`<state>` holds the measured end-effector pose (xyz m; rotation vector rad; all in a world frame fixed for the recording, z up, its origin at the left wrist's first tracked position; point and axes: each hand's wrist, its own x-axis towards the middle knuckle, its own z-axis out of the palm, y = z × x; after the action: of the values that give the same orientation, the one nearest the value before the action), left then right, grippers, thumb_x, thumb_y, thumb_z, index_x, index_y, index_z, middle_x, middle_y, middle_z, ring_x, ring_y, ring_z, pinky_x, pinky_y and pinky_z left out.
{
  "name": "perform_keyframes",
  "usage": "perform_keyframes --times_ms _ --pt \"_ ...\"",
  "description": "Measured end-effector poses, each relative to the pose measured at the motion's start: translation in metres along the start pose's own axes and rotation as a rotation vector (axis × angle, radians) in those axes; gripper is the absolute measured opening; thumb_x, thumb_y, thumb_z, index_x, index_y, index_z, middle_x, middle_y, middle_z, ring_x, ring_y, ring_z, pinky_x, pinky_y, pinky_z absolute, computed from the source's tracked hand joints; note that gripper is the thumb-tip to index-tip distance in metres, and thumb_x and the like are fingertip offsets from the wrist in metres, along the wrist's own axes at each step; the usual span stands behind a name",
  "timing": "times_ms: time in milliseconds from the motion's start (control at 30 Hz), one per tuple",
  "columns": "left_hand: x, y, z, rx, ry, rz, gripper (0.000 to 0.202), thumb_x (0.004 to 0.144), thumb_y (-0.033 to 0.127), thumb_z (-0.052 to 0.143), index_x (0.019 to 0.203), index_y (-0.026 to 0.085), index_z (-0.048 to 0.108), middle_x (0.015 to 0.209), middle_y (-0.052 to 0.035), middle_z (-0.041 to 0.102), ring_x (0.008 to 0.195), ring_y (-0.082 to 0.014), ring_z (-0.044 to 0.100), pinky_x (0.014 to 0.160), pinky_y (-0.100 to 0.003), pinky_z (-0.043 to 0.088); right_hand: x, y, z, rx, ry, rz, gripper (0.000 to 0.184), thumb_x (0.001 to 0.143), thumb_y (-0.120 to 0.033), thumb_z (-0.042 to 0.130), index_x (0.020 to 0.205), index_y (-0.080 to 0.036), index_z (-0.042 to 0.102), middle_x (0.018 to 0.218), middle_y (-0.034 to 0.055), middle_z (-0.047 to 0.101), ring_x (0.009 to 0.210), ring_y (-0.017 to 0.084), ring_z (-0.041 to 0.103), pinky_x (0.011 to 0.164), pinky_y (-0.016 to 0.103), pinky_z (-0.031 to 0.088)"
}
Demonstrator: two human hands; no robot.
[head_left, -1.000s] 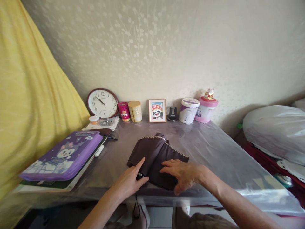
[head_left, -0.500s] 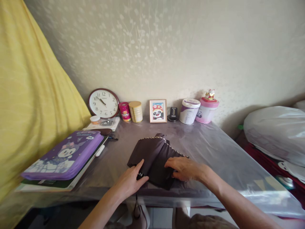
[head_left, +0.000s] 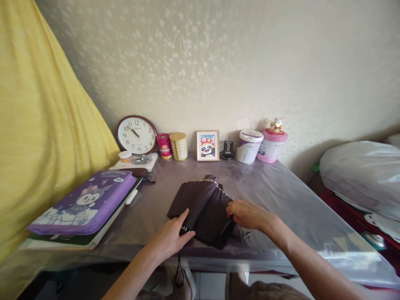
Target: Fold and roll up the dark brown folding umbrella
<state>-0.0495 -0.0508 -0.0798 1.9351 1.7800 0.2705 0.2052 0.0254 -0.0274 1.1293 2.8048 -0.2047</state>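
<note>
Plastic-covered worktop [head_left: 287, 204] runs back to a picture frame [head_left: 208, 146]. On the near side of that frame lies a dark umbrella [head_left: 193, 201], collapsed, its loose panels not yet wrapped or fastened. The right hand [head_left: 245, 214] pinches its cloth; the left hand [head_left: 170, 235] rests over it, that grip too hidden to judge.

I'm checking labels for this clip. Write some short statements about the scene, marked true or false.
1. The right hand grips the edge of the dark fabric. True.
2. The left hand lies on the purple case. False: it touches the dark fabric.
3. The framed panda picture stands between the yellow tin and the white-and-purple tub. True.
4. The figurine sits on the yellow tin. False: it sits on the pink-lidded tub.
</note>
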Motion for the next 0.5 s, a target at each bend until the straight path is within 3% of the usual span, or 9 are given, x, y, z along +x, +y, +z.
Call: perform_keyframes --times_ms 100,300,500 --pt "-0.001 0.003 -0.002 0.006 -0.002 -0.008 0.069 0.079 0.049 0.044 0.139 0.018 0.026 0.123 -0.0131 0.054 0.107 -0.0245 0.053 0.088 -0.033 0.039 0.001 0.000 -0.006 -0.065 0.025 -0.039 0.024 0.073 -0.005 0.047 0.081 -0.019 0.065 0.083 0.0050 0.067 0.082 0.018 0.061 0.066 0.024 0.041" --pt "-0.001 0.002 -0.003 -0.015 -0.015 0.001 0.072 0.076 0.049 0.048 0.138 0.019 0.026 0.128 -0.0129 0.051 0.110 -0.0254 0.052 0.089 -0.033 0.039 0.003 -0.007 -0.022 -0.161 0.171 0.042 0.019 0.081 -0.010 0.044 0.084 -0.020 0.061 0.083 0.0047 0.065 0.080 0.018 0.060 0.060 0.023 0.038" --pt "0.000 0.000 -0.002 -0.019 -0.006 0.009 0.074 0.075 0.049 0.051 0.138 0.019 0.026 0.129 -0.0133 0.050 0.111 -0.0257 0.052 0.090 -0.034 0.039 0.008 -0.016 -0.027 -0.023 0.279 0.095 0.019 0.087 -0.014 0.037 0.090 -0.019 0.055 0.085 0.0039 0.064 0.071 0.013 0.060 0.061 0.021 0.038"
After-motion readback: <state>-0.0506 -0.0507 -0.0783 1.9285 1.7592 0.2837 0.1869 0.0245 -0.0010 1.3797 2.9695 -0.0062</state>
